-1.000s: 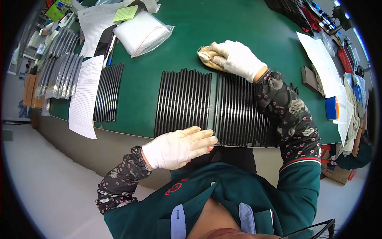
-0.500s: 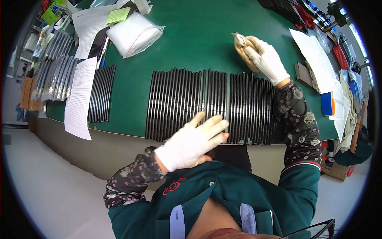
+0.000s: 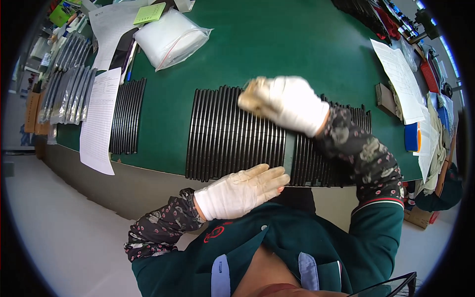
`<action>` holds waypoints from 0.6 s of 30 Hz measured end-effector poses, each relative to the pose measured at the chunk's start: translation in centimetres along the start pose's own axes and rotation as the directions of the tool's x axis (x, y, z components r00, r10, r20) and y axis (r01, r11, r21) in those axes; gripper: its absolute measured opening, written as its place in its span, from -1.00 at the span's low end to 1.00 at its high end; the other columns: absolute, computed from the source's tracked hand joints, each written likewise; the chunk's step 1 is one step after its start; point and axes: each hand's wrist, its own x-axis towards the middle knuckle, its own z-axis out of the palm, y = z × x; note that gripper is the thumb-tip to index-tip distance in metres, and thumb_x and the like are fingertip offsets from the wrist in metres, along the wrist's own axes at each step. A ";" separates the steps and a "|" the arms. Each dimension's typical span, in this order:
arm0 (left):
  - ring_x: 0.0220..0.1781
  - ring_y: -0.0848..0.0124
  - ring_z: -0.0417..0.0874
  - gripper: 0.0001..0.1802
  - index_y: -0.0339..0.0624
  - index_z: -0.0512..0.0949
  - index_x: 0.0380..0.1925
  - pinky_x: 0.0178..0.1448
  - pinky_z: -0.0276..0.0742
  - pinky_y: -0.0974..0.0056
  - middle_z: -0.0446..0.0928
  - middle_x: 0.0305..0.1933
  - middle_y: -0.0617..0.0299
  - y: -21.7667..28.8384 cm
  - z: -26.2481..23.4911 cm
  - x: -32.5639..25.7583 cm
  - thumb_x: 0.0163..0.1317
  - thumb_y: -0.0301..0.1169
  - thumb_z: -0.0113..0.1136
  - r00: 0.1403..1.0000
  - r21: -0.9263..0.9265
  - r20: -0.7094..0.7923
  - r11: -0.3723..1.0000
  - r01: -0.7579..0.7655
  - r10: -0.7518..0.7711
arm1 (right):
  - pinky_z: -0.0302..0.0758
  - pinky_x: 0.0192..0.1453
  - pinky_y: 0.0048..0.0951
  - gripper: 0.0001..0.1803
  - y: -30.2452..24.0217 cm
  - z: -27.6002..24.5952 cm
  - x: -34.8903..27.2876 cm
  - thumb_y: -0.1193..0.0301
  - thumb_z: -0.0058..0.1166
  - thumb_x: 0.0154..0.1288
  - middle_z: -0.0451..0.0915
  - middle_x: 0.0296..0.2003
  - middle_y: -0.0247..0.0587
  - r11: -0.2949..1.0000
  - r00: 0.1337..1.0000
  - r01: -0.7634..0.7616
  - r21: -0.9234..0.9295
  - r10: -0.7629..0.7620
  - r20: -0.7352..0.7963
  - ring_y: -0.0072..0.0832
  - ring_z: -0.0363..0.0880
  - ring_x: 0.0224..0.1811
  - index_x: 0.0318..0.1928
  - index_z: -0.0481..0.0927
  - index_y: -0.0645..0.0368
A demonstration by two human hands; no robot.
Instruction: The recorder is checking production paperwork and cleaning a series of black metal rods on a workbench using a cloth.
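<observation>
Slim black rods (image 3: 237,133) lie side by side in a wide row along the table's near edge. A narrow gap separates them from another block of black rods (image 3: 309,158) on the right. My right hand (image 3: 284,101), in a white glove with stained fingers, is closed over the far part of the left block. A pale, cloth-like wad (image 3: 255,94) seems to be bunched in its fingers, though they partly hide it. My gloved left hand (image 3: 242,191) lies flat at the rods' near ends, fingers stretched out and holding nothing.
A smaller set of black rods (image 3: 127,116) lies at left beside a printed sheet (image 3: 100,121). Behind them sit a white-filled plastic bag (image 3: 170,39) and bagged parts (image 3: 74,94). At right are a grey block (image 3: 386,98), papers (image 3: 396,79) and a blue-orange item (image 3: 412,137).
My right hand has swung left and nearer, from beyond the rods to over them. My left hand has drawn slightly nearer. The middle rods now lie against the left block.
</observation>
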 end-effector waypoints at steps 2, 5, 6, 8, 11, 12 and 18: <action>0.34 0.20 0.34 -0.45 -0.21 0.39 0.11 0.39 0.23 0.09 0.33 0.30 0.07 0.2 0.2 -0.2 0.04 -0.38 0.14 0.999 -0.042 0.005 0.998 0.050 -0.049 | 0.52 -0.55 -0.40 -0.78 -4.3 -1.0 -1.1 0.27 0.16 0.19 0.53 -0.57 -0.24 0.944 0.914 0.006 0.329 -0.139 0.381 -0.34 0.58 -0.58 -0.28 0.49 0.10; 0.33 0.22 0.36 -0.52 -0.19 0.39 0.12 0.38 0.26 0.13 0.34 0.30 0.09 0.4 0.2 -0.3 0.14 -0.41 0.06 0.998 -0.060 0.024 0.996 0.064 -0.062 | 0.59 -0.41 -0.45 -0.80 -3.0 -0.2 -0.9 0.27 0.17 0.17 0.57 -0.51 -0.29 0.975 0.978 0.024 0.221 -0.069 0.199 -0.39 0.62 -0.51 -0.26 0.51 0.07; 0.32 0.24 0.36 -0.55 -0.18 0.39 0.13 0.37 0.28 0.16 0.33 0.30 0.11 0.5 0.2 -0.3 0.19 -0.42 0.01 0.999 -0.031 0.023 0.999 0.044 -0.044 | 0.60 -0.37 -0.47 -0.81 -1.1 0.5 0.0 0.28 0.17 0.17 0.58 -0.49 -0.31 0.997 0.999 -0.012 0.072 0.010 0.034 -0.41 0.62 -0.50 -0.25 0.51 0.05; 0.32 0.24 0.36 -0.55 -0.17 0.40 0.13 0.35 0.29 0.18 0.33 0.31 0.11 0.3 0.1 -0.2 0.20 -0.42 0.00 1.000 -0.029 0.012 0.999 0.024 -0.024 | 0.57 -0.44 -0.42 -0.83 0.2 -0.1 1.4 0.31 0.17 0.18 0.59 -0.48 -0.33 0.997 0.998 -0.058 -0.048 0.056 -0.037 -0.42 0.60 -0.51 -0.24 0.52 0.03; 0.33 0.25 0.36 -0.57 -0.17 0.41 0.11 0.34 0.31 0.20 0.33 0.31 0.12 0.6 1.2 -0.1 0.19 -0.41 -0.01 0.986 -0.120 -0.005 0.979 0.164 -0.166 | 0.51 -0.59 -0.48 -0.87 -5.0 -0.1 -0.5 0.38 0.14 0.17 0.56 -0.54 -0.34 0.952 0.895 -0.049 0.303 -0.093 0.437 -0.48 0.56 -0.59 -0.25 0.53 0.02; 0.33 0.25 0.36 -0.57 -0.18 0.42 0.09 0.34 0.31 0.20 0.33 0.32 0.13 0.9 1.5 0.2 0.17 -0.41 0.00 0.954 -0.216 0.014 0.931 0.295 -0.299 | 0.51 -0.59 -0.48 -0.87 -4.7 -0.3 -0.4 0.38 0.14 0.17 0.56 -0.54 -0.34 0.953 0.895 -0.047 0.300 -0.093 0.436 -0.48 0.56 -0.59 -0.25 0.53 0.02; 0.35 0.26 0.33 -0.55 -0.21 0.44 0.07 0.35 0.31 0.20 0.33 0.32 0.13 0.1 0.2 -0.4 0.12 -0.43 0.02 1.000 -0.016 -0.005 1.000 0.018 -0.019 | 0.55 -0.54 -0.43 -0.76 -0.9 2.0 0.5 0.37 0.15 0.16 0.58 -0.53 -0.27 0.989 0.995 0.097 0.114 -0.095 -0.024 -0.37 0.61 -0.56 -0.16 0.47 0.10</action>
